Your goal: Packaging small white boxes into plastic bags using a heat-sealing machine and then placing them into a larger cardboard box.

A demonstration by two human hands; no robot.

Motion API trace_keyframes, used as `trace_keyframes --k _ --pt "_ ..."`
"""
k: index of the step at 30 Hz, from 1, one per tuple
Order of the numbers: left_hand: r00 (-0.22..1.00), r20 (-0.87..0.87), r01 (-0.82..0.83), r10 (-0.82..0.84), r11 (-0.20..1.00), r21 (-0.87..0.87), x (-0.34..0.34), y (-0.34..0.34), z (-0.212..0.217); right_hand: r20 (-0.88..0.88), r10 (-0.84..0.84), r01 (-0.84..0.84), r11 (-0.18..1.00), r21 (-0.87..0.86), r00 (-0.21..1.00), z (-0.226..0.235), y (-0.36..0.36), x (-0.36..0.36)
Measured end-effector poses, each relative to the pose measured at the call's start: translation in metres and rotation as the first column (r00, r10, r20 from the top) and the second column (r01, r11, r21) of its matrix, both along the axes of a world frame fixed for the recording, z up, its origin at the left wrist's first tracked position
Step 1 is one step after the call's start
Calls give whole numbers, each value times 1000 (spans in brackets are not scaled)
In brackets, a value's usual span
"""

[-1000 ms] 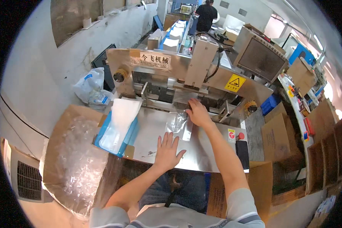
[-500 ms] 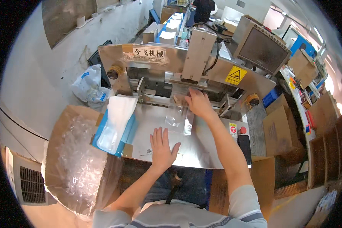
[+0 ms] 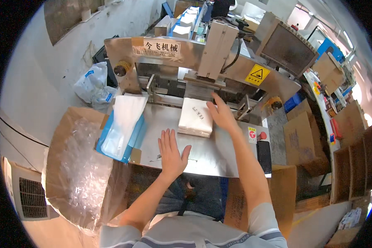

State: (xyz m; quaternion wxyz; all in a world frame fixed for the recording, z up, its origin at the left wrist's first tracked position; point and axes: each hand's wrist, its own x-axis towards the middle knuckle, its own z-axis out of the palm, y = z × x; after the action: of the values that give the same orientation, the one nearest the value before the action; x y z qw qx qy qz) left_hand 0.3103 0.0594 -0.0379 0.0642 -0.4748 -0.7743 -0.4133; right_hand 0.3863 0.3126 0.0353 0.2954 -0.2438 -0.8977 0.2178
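A square stack of white folded sheets, like napkins, lies in what looks like clear wrap on the steel worktop, just before the machine's slot. My right hand is at the stack's far right corner, fingers stretched out; whether they touch it I cannot tell. My left hand hovers or rests over the worktop, nearer to me and left of the stack, with its fingers extended and nothing in it. Behind the stack, the machine has a steel front plate and an upright actuator.
Left of the stack, a blue tray holds white and clear plastic bags. A carton of clear film stands at the lower left. A red button and a black phone-like slab are at the worktop's right edge. A monitor stands behind.
The white stack now lies where a flat clear bag was under my right hand. My right hand has shifted slightly toward me. My left hand stays open, nearly in place.
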Motion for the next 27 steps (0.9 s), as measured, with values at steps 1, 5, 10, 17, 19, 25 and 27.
trace_keyframes --k 1,5,10,17,19,25,27 --pt "1000 14 -6 6 1000 -14 0 -1 3 35 -22 29 975 -219 999 1 -10 9" --pt "998 63 -1 4 999 -44 -1 -3 5 37 -76 85 874 -478 996 -16 -42 38" --pt "998 56 23 -21 999 -38 1 -2 4 -118 -72 -14 799 -601 990 -30 -65 52" --pt "966 254 32 -49 997 71 -12 13 12 -234 -32 -134 743 -656 972 -37 -69 46" --pt "912 405 3 -64 989 149 -19 33 23 -227 -93 -94 712 -696 969 -48 -64 43" --pt "772 614 91 -163 985 147 -71 85 6 -184 -96 -57 730 -682 978 -55 -60 24" --pt "748 656 35 -104 992 118 -65 89 14 -175 -104 -47 721 -691 979 -47 -69 26"
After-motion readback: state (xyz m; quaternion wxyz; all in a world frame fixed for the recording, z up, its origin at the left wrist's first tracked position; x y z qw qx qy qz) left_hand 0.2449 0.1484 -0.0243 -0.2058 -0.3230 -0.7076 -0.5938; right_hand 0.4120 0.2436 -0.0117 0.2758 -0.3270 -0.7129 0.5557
